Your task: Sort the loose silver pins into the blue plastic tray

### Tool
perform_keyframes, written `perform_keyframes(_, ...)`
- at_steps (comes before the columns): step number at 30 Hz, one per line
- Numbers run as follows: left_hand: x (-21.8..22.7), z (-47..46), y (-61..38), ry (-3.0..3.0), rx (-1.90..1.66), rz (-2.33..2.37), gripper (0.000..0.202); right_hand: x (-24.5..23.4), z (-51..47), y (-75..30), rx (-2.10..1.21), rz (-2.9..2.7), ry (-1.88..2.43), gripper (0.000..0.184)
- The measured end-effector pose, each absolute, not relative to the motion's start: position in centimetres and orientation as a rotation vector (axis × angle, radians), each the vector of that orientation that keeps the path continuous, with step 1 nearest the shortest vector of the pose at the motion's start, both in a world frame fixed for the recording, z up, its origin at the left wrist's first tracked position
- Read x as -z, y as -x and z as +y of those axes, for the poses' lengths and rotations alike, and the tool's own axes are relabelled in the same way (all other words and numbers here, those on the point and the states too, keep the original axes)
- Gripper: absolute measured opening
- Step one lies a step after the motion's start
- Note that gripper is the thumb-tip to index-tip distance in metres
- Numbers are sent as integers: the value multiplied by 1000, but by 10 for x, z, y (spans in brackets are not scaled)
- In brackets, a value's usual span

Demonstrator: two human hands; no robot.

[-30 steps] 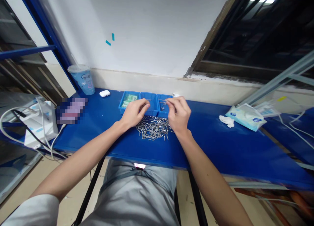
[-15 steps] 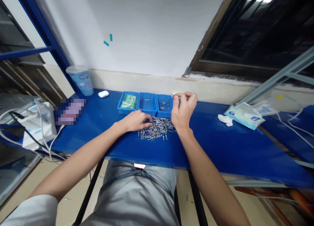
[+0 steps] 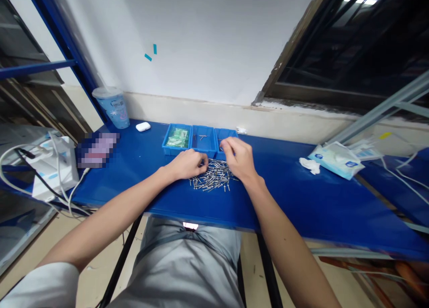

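Note:
A heap of small metal pins [image 3: 212, 177] lies on the blue bench [image 3: 301, 196] in front of me. My left hand [image 3: 187, 164] rests at the heap's left edge, fingers curled down onto the pins. My right hand [image 3: 237, 157] sits at the heap's far right, fingers bent together over the pins; what they pinch is too small to make out. Behind the heap stand three joined blue trays: the left tray [image 3: 166, 144] holds green parts, the middle tray [image 3: 202, 141] a few pins, and the right tray [image 3: 218, 135] is partly hidden by my right hand.
A blue cup with a lid [image 3: 113, 106] and a white earbud case [image 3: 143, 126] stand at the back left. White device with cables [image 3: 50, 165] sits at the left end. Tissue packs [image 3: 335, 158] and a crumpled tissue [image 3: 310, 164] lie to the right.
My right hand came back from beyond the right tray down to the pin heap. My left hand dropped from the trays to the heap's left edge and stayed there.

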State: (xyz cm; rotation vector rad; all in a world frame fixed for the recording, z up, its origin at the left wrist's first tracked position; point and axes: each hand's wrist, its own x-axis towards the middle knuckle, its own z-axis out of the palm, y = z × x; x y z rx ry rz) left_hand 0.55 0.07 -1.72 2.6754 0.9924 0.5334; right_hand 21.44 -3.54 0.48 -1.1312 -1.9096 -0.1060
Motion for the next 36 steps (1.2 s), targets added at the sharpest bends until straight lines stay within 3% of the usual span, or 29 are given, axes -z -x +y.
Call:
perform_keyframes(7,10,-1,-2,-2564,-774,937,22,5,-35,-208,-45,-2133,1191,21)
perform_keyframes(17,3,-4,-1,-2389,-904,805,10,1,-35,-208,-98,-2209,1252,24)
perform_keyframes(36,3,-3,0,-2364,-1072,811,21,4,-33,-209,-105,-2102,1174,20)
